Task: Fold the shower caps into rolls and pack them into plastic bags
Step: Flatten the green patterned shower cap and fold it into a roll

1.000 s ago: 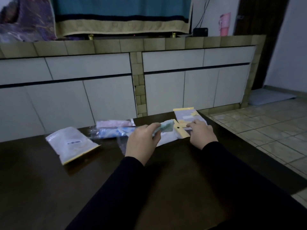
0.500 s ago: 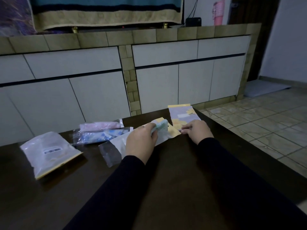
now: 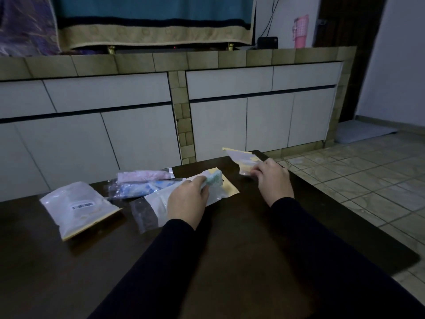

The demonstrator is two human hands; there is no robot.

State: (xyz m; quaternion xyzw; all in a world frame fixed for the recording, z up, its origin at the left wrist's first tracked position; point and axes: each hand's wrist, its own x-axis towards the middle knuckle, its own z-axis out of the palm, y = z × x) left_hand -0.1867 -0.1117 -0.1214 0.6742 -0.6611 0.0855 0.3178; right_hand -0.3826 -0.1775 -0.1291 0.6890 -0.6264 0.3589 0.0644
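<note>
Over the dark tabletop (image 3: 230,261) our left hand (image 3: 187,199) grips a rolled green shower cap (image 3: 215,179), fingers curled round it, while our right hand (image 3: 273,178) pinches a yellow-edged plastic bag (image 3: 241,160).

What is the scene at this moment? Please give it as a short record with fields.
left hand: left hand grips green rolled shower cap
right hand: right hand pinches empty plastic bag, lifted
under left hand: flat bag with yellow edge
packed rolls: pink packed roll, blue packed roll
far left: white pouch with barcode
surface: dark table
</note>
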